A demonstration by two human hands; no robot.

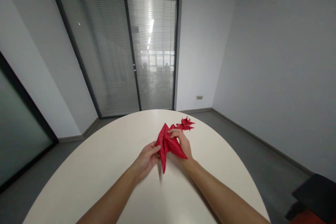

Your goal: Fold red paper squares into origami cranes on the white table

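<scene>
A large red folded-paper crane is held between both hands, just over the table, with pointed ends facing up, down and to the lower right. My left hand pinches its left edge, thumb in front and fingers behind. Curled over its upper right part is my right hand, fingertips resting on the paper; its thumb is hidden. Just beyond the right hand, several small red paper cranes lie in a cluster on the white table.
The round table has its curved far edge before a glazed door with blinds. A dark chair-like object stands at the lower right, off the table. Grey walls and a wall socket are beyond.
</scene>
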